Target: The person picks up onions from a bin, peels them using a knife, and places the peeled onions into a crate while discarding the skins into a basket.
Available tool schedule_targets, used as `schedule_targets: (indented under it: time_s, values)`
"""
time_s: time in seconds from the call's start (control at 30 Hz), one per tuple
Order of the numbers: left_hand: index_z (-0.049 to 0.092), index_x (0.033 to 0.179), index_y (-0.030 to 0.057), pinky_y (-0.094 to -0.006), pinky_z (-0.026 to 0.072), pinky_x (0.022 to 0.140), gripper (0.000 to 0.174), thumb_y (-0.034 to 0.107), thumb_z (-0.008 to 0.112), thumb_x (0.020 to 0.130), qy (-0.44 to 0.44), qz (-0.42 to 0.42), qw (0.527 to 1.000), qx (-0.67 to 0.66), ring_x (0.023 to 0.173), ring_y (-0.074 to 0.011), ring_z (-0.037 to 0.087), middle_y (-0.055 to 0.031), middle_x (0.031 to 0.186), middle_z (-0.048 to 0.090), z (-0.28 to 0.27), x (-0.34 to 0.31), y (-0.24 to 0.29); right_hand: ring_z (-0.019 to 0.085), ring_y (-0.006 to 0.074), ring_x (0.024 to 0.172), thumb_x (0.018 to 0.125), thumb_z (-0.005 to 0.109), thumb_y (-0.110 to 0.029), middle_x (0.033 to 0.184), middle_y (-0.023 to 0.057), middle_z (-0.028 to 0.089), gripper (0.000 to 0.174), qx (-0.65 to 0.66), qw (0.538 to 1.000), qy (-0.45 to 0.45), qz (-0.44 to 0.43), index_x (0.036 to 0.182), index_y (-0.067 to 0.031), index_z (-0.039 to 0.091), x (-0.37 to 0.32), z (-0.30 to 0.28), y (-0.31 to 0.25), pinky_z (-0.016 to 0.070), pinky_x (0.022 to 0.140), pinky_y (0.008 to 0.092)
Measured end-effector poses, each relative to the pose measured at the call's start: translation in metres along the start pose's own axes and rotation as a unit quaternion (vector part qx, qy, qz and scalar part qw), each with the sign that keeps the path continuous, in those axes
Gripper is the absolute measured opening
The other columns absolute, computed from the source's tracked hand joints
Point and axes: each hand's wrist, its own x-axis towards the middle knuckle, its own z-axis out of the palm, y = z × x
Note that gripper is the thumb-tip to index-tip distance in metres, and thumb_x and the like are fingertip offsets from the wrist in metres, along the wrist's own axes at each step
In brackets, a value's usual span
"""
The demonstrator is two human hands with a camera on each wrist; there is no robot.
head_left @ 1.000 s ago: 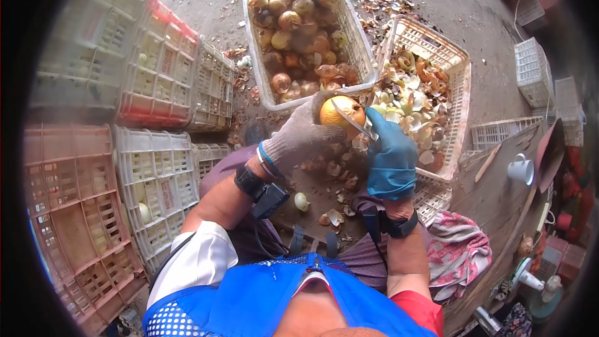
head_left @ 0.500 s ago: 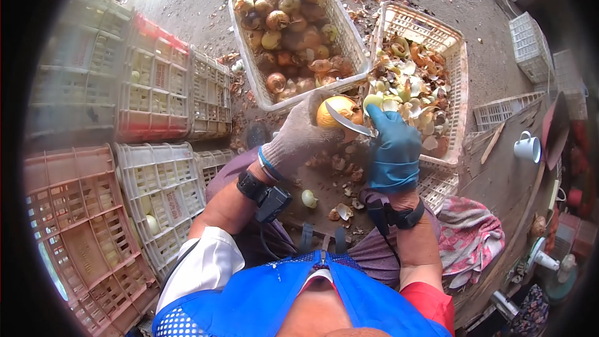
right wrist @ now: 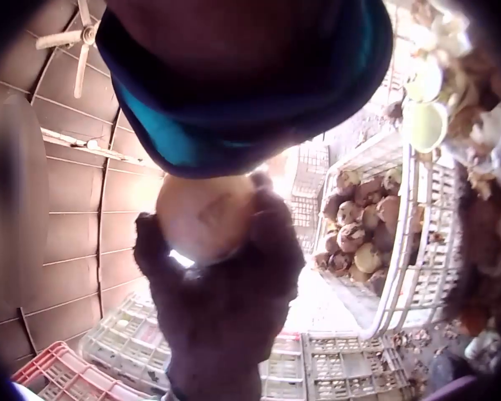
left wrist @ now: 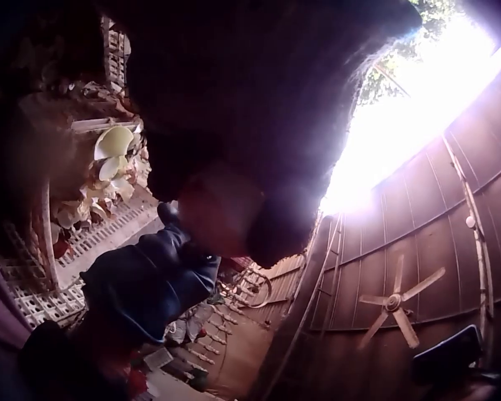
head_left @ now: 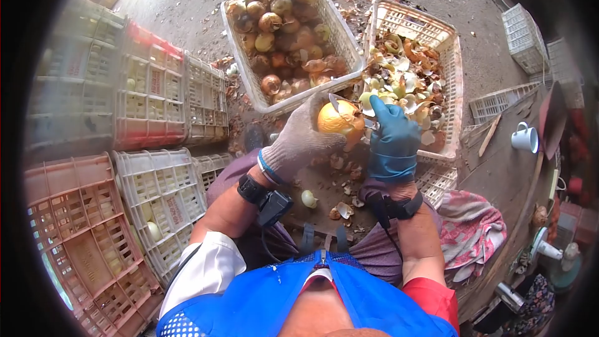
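Observation:
In the head view, my left hand, in a greyish knit glove, holds a yellow-orange onion with dry brown skin at its right end. My right hand, in a blue rubber glove, grips a knife whose handle is hidden in the fist. The knife blade shows at the onion's upper edge, and the rest of it is hidden. From the right wrist view, the onion sits in the dark fingers of the left hand, below the blue cuff. The left wrist view shows the blue glove beside the shadowed left hand.
A white crate of unpeeled onions stands ahead, beside a crate of peelings. Stacked crates line the left side. A peeled onion lies on the ground between the legs. At right, a mug rests on a wooden board.
The knife blade has shifted from lying across the onion's right side to its upper edge, with less of it showing. The hands stay close together, and the head view has swung slightly.

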Motion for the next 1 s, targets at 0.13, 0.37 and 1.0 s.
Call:
schedule_targets:
  time_s: [0.13, 0.37, 1.0]
  values:
    - [0.057, 0.137, -0.0001, -0.0316, 0.0497, 0.101, 0.083, 0.032, 0.094, 0.07, -0.008, -0.005, 0.999, 0.052, 0.114, -0.0153, 0.06, -0.0063, 0.126, 0.063, -0.001, 0.001, 0.0, 0.068, 0.0344, 0.083, 0.082, 0.068, 0.002, 0.098, 0.0123, 0.072, 0.055, 0.009, 1.0, 0.009, 0.02, 0.134, -0.0156, 0.07, -0.001, 0.003, 0.0, 0.0527, 0.074, 0.045]
    - [0.055, 0.14, 0.0019, -0.0357, 0.0548, 0.099, 0.074, 0.015, 0.088, 0.075, 0.088, 0.046, 0.991, 0.088, 0.111, -0.0188, 0.067, -0.0125, 0.12, 0.068, -0.012, 0.002, 0.014, 0.059, 0.0083, 0.068, 0.104, 0.063, -0.013, 0.091, 0.0024, 0.073, 0.027, 0.508, 0.752, -0.15, 0.392, 0.13, -0.0065, 0.067, -0.002, 0.024, 0.038, 0.0499, 0.061, 0.0242]
    - [0.054, 0.14, 0.0108, -0.0408, 0.0596, 0.1, 0.061, 0.014, 0.082, 0.086, 0.058, -0.064, 0.975, -0.205, 0.12, -0.023, 0.067, -0.0089, 0.129, 0.065, -0.004, 0.007, 0.002, 0.053, 0.004, 0.061, 0.109, 0.062, -0.02, 0.092, 0.0007, 0.069, 0.024, 0.613, 0.641, 0.049, 0.458, 0.129, -0.0105, 0.07, 0.014, -0.004, 0.008, 0.0432, 0.053, 0.0209]
